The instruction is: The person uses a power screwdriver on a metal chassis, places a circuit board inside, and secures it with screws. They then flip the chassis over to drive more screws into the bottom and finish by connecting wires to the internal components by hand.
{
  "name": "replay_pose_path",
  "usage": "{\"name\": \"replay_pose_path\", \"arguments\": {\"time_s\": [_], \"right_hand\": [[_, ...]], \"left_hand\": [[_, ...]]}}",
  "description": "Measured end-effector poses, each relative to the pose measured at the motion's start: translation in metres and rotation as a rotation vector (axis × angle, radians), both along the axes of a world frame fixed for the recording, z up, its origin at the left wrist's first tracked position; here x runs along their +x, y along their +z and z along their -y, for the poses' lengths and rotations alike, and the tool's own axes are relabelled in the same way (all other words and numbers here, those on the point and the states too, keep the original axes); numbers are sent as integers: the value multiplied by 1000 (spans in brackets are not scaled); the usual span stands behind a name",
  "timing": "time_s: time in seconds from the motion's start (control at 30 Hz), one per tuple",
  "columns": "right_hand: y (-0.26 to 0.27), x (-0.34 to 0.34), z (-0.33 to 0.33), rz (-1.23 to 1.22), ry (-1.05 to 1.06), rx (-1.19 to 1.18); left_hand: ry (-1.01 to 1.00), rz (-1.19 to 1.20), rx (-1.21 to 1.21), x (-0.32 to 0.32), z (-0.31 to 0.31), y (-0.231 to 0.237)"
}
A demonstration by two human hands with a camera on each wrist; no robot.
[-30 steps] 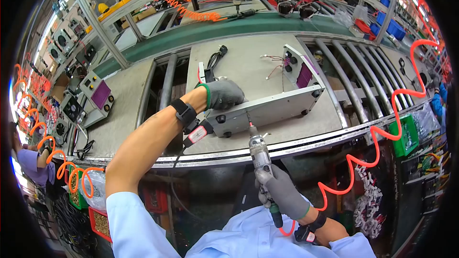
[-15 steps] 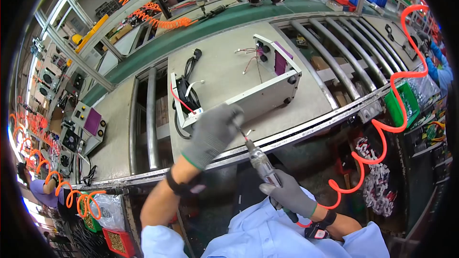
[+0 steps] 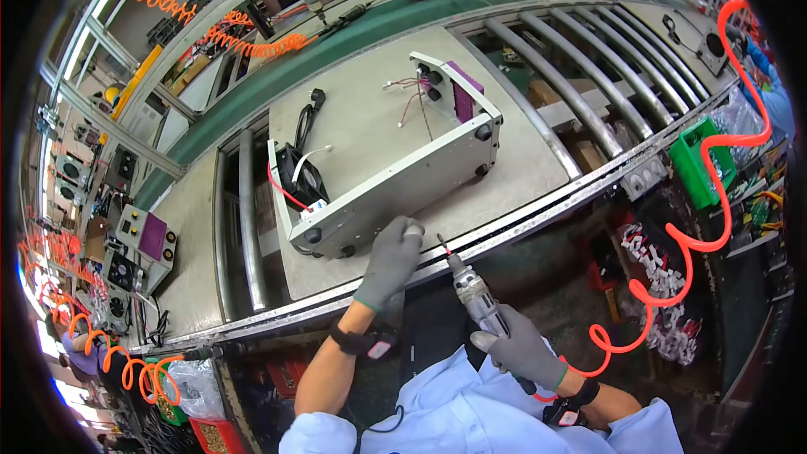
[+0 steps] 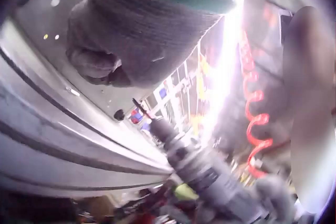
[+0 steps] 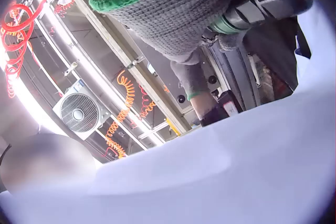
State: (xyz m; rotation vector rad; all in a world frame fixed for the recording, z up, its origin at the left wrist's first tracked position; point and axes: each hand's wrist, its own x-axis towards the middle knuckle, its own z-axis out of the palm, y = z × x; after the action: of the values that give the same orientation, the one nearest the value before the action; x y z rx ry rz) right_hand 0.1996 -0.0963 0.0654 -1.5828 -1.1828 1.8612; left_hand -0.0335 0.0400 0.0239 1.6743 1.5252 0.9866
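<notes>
My right hand grips a pneumatic screwdriver, its bit pointing up and away just beyond the bench edge. In the left wrist view the screwdriver slants below the other glove. My left hand, in a grey glove, has its fingers curled at the near side of a metal chassis, left of the bit. Nothing shows clearly between those fingers, though their inner side is hidden. The chassis stands on a board, with a black fan at its left end and a purple panel at its right.
Metal rollers lie right of the board, and one roller lies left. A red coiled hose hangs at right, near a green bin. Another purple-fronted unit stands at far left.
My left hand left the chassis top, passed by the screwdriver bit, then drew back leftward from it. The right hand still holds the screwdriver. The chassis sits further left in view as the head turned.
</notes>
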Motion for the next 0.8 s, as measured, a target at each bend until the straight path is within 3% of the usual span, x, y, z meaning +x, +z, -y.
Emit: {"name": "replay_pose_path", "arguments": {"time_s": [0.07,0.17,0.3,0.4,0.5,0.67,0.8], "right_hand": [[-10,-2,3,-14,25,44],[-19,-10,4,-25,72,121],[-18,-15,1,-4,126,111],[-8,-15,-4,-55,157,-48],[-13,-10,-7,-229,187,-166],[-11,-16,-4,-169,138,-65],[-6,-7,-11,-265,178,-196]], "left_hand": [[51,535,-600,-5,11,28],[-74,882,-662,-17,22,6],[-34,919,-559,-21,34,1],[-80,917,-512,-29,38,-3],[-41,950,-476,-28,43,-3],[101,888,-498,-19,44,4],[-25,1007,-506,-24,38,1]]}}
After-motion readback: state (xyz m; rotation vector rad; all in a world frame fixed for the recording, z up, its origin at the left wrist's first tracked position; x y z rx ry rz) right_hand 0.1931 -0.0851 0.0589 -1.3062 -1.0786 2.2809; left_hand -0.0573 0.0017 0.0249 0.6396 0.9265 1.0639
